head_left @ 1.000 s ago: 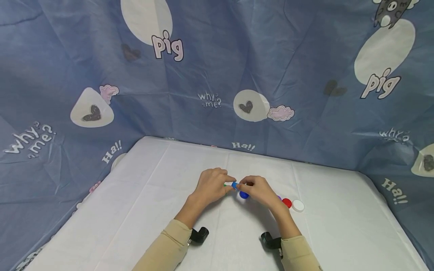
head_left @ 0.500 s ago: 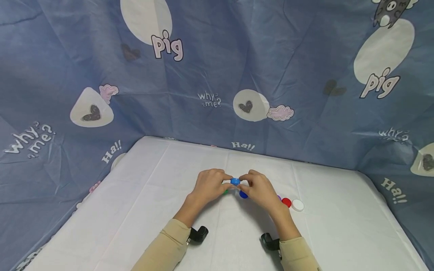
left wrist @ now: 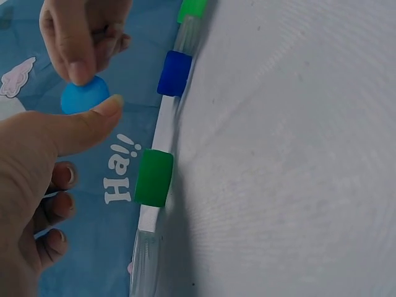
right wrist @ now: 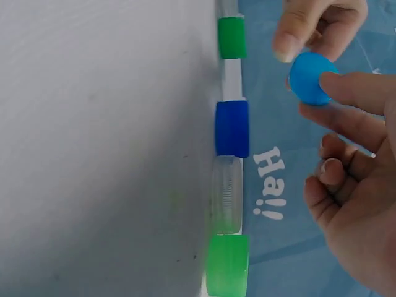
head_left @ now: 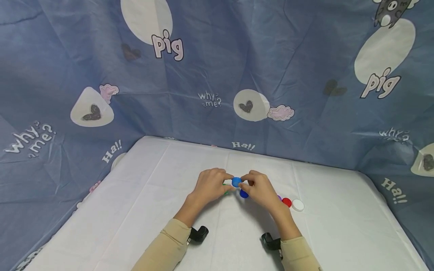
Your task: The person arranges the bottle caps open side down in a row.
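A small round light blue cap (head_left: 236, 182) is held up between both hands, with its round face toward the head camera. My right hand (head_left: 260, 190) pinches it by thumb and fingertips from the right. My left hand (head_left: 211, 185) has thumb and index finger at its left edge, and its thumb (left wrist: 93, 127) overlaps the cap in the left wrist view. Close below are a green cap (right wrist: 232, 37) and a dark blue cap (right wrist: 232, 129), with a clear ribbed piece (right wrist: 227, 195) and a light green cap (right wrist: 227, 266) along the same row. The hands partly hide this row in the head view.
Beside the right wrist lie a purple cap (head_left: 279, 197), mostly hidden, a red cap (head_left: 286, 203) and a white cap (head_left: 298, 205). A white cloth (head_left: 217, 244) covers the table. Behind it hangs a blue printed curtain (head_left: 203, 67).
The light blue cap has turned from its narrow side to show its round face. Both hands have stayed nearly in place, their fingertips shifting around it.
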The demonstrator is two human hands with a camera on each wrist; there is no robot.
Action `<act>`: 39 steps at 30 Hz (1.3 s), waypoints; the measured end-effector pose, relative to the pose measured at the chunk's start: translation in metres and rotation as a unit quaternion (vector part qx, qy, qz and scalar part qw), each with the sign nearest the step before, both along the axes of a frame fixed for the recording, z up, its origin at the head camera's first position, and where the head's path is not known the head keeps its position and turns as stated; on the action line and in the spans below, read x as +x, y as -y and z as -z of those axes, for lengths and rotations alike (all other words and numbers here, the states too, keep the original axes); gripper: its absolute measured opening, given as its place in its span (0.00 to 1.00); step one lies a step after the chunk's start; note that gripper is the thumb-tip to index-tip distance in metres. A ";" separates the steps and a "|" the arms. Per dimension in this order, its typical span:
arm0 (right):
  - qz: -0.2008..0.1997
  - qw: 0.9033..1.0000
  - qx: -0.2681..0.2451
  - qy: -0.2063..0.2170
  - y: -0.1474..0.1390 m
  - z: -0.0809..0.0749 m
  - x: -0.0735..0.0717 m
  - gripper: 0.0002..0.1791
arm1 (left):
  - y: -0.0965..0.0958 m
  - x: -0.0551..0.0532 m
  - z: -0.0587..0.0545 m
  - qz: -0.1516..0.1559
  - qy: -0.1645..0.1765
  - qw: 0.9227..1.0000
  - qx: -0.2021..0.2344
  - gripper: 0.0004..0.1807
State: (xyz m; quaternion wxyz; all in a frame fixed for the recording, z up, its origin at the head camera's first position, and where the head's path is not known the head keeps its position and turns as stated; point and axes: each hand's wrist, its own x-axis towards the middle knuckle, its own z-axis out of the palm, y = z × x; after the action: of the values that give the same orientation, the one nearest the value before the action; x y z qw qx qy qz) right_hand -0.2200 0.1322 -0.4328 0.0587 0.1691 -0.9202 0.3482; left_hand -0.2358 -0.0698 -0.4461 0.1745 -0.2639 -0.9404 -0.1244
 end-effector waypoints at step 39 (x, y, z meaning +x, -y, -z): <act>-0.011 0.997 -0.050 0.049 -0.004 -0.003 0.000 0.14 | -0.003 0.001 0.001 0.005 -0.022 0.999 0.038 0.20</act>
State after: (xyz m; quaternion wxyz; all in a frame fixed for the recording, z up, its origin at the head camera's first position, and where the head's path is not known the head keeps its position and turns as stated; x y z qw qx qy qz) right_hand -0.2204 0.1362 -0.4302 0.0176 0.1587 -0.9015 0.4022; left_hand -0.2347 -0.0668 -0.4468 0.2045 -0.2641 -0.9297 -0.1550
